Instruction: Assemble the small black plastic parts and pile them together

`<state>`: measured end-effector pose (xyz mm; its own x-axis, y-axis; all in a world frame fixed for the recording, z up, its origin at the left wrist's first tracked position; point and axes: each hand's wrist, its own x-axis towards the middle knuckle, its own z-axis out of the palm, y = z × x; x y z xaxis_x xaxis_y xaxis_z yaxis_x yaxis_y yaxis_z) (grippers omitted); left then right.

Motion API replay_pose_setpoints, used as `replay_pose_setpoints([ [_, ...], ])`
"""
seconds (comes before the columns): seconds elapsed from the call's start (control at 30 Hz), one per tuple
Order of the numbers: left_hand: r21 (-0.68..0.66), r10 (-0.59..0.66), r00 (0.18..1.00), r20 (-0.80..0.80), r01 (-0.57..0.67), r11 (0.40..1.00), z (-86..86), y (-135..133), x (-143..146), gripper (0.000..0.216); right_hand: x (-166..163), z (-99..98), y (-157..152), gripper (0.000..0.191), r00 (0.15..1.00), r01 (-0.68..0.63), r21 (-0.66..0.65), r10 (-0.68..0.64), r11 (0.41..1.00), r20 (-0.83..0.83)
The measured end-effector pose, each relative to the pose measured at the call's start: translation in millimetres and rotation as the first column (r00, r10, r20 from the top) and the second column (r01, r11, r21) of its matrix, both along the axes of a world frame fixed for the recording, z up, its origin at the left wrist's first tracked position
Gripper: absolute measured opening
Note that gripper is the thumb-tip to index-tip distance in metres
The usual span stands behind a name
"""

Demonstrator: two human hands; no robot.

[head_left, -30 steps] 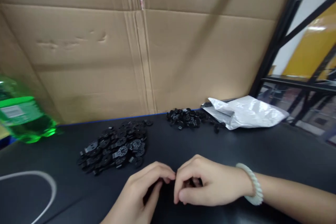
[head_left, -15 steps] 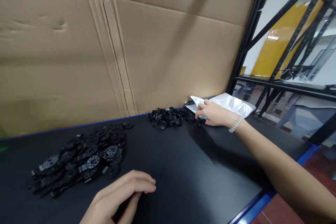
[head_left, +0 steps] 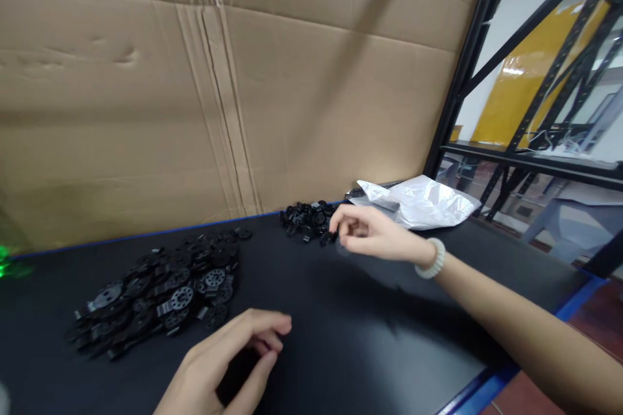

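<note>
My right hand (head_left: 367,232) is raised over the black tabletop (head_left: 311,311), fingers bent and thumb drawn in. At its fingertips is a small black plastic part (head_left: 329,239), blurred and partly hidden. Just behind it lies a small pile of black parts (head_left: 307,217). Near the front edge hovers my left hand (head_left: 228,356), its fingers curved and the thumb apart, holding nothing that I can see. Left of it spreads a larger heap of round black plastic parts with holes and clip-like tabs (head_left: 165,292).
A silvery white plastic bag (head_left: 428,202) lies at the back right. Cardboard (head_left: 311,97) walls off the rear. A black metal post (head_left: 460,78) stands at the right corner, and a blue edge (head_left: 487,389) borders the table at right.
My right hand has come away from the bag, leftward and toward me, with a small black part at its fingertips. The left thumb has moved away from the fingers.
</note>
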<state>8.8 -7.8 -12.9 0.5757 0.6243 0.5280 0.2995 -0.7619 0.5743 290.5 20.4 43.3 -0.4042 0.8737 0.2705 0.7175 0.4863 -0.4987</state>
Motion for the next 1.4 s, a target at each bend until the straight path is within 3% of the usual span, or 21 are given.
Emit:
replay_pose_setpoints([
  [0.1, -0.23, 0.081, 0.992, 0.095, -0.058, 0.971, 3.0, -4, 4, 0.037, -42, -23.1, -15, 0.01, 0.978, -0.109, -0.091, 0.09, 0.99, -0.189],
  [0.13, -0.308, 0.106, 0.987, 0.123, -0.064, 0.949, 4.0, -5, 4, 0.036, -53, -30.3, -20, 0.009, 0.923, -0.168, -0.174, 0.093, 0.97, -0.373],
  [0.23, -0.432, 0.186, 0.968, 0.17, -0.097, 0.897, 7.7, -7, 6, 0.019, -73, -44.0, -34, 0.009, 0.792, -0.274, -0.319, 0.024, 0.907, -0.61],
  [0.3, -0.446, 0.234, 0.956, 0.179, -0.133, 0.885, 10.8, -8, 6, 0.005, -78, -46.0, -41, 0.005, 0.77, -0.324, -0.392, -0.001, 0.861, -0.639],
  [0.4, -0.469, 0.269, 0.945, 0.186, -0.155, 0.869, 14.7, -7, 4, 0.008, -78, -43.5, -45, 0.011, 0.722, -0.442, -0.398, 0.055, 0.804, -0.69],
  [0.47, -0.512, 0.299, 0.935, 0.192, -0.165, 0.843, 15.0, -5, 2, 0.009, -77, -41.4, -45, 0.017, 0.713, -0.473, -0.338, 0.129, 0.814, -0.689],
  [0.57, -0.601, 0.334, 0.922, 0.196, -0.156, 0.784, 11.9, -1, 0, 0.009, -77, -40.0, -46, 0.024, 0.795, -0.402, -0.273, 0.185, 0.874, -0.578],
  [0.67, -0.662, 0.317, 0.926, 0.204, -0.109, 0.742, 9.2, 0, 0, 0.011, -78, -41.7, -47, 0.016, 0.824, -0.328, -0.264, 0.137, 0.907, -0.55],
  [0.73, -0.672, 0.285, 0.934, 0.216, -0.069, 0.737, 10.0, -3, 2, 0.01, -80, -44.8, -46, 0.025, 0.784, -0.307, -0.304, 0.059, 0.902, -0.618],
  [0.9, -0.663, 0.167, 0.964, 0.207, 0.013, 0.748, 14.7, -12, 4, 0.014, -81, -52.1, -42, 0.024, 0.686, -0.401, -0.476, -0.088, 0.783, -0.723],
  [1.0, -0.659, 0.128, 0.971, 0.201, 0.037, 0.751, 14.0, -14, 5, 0.014, -82, -52.1, -41, 0.027, 0.676, -0.407, -0.502, -0.118, 0.763, -0.727],
  [1.1, -0.693, 0.13, 0.971, 0.201, 0.047, 0.719, 12.7, -13, 6, 0.007, -84, -50.7, -42, 0.029, 0.664, -0.411, -0.505, -0.13, 0.759, -0.736],
  [1.27, -0.744, 0.171, 0.961, 0.216, 0.048, 0.667, 14.5, -10, 5, 0.011, -84, -48.5, -40, 0.03, 0.615, -0.499, -0.519, -0.138, 0.694, -0.776],
  [1.4, -0.766, 0.194, 0.957, 0.217, 0.043, 0.642, 17.4, -9, 6, 0.013, -84, -49.3, -41, 0.031, 0.616, -0.51, -0.505, -0.114, 0.696, -0.779],
])
